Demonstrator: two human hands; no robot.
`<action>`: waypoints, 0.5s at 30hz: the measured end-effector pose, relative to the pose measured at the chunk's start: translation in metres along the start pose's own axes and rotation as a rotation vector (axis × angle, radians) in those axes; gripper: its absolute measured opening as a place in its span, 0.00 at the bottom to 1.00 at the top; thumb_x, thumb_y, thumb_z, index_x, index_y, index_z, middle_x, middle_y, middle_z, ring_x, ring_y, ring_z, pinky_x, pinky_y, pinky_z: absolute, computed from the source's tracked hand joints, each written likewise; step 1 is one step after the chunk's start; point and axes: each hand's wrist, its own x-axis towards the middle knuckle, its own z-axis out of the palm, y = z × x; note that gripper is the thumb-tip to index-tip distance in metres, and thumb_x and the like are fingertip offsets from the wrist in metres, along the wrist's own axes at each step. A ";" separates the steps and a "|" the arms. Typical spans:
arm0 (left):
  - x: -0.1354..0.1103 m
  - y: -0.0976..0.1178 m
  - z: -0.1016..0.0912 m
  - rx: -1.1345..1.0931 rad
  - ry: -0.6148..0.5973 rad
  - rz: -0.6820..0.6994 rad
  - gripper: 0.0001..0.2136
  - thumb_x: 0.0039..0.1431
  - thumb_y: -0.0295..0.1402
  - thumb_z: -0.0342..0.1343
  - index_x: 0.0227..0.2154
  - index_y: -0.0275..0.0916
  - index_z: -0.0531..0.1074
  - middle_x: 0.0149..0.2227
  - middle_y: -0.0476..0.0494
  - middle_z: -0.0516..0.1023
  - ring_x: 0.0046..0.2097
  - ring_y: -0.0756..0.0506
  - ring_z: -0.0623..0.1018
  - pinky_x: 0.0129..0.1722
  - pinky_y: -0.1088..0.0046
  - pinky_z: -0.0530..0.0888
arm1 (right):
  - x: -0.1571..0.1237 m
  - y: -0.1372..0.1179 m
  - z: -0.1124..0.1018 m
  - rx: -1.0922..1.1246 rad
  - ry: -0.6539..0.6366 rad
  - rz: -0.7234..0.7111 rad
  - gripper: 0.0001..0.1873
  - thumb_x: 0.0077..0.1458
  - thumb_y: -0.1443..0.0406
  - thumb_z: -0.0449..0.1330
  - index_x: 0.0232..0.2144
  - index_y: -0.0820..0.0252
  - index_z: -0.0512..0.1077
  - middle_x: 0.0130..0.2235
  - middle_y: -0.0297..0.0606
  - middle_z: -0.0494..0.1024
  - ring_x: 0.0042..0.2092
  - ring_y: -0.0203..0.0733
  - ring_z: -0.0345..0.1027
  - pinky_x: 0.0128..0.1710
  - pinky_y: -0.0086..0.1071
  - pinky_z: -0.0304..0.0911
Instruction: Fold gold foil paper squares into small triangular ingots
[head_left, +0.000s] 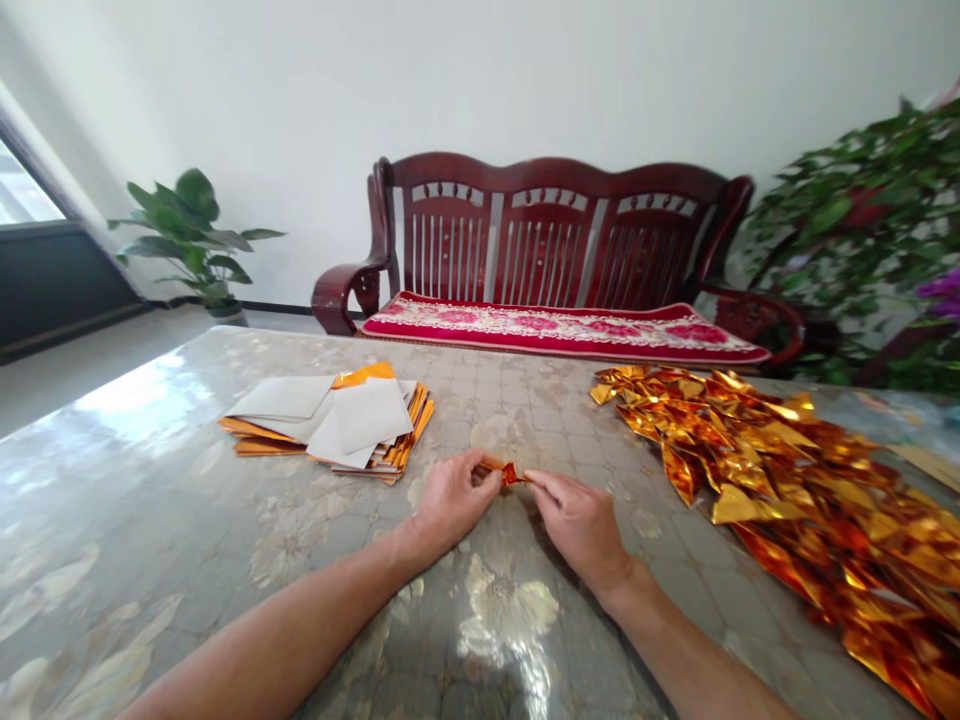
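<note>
Tabletop [150, 500], foil piece [509, 474], long axis sideways, pinched by left grip [455, 495], right grip [580, 520]

Bench [534, 236], dark red-brown wood, slatted back, curved arms: 12 to 1 o'clock. Seat cover [566, 325], red with pale floral band: laid along the bench. Potted plant [176, 210], broad green leaves: 10 o'clock. Trailing foliage [832, 215], dense: 2 o'clock. Purple flowers [943, 292]: 3 o'clock.

Dark bench [559, 172] standing before the white wall [480, 70], red mat [570, 328] along it, plant [199, 235] away left, light [139, 392] glaring off the table [195, 505]!
</note>
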 end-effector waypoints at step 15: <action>-0.003 0.005 0.003 -0.046 0.081 -0.030 0.12 0.52 0.23 0.54 0.36 0.40 0.79 0.33 0.50 0.83 0.32 0.49 0.79 0.36 0.76 0.73 | 0.009 -0.018 0.001 0.042 -0.092 0.185 0.13 0.59 0.65 0.58 0.45 0.53 0.78 0.43 0.36 0.84 0.42 0.43 0.79 0.42 0.32 0.72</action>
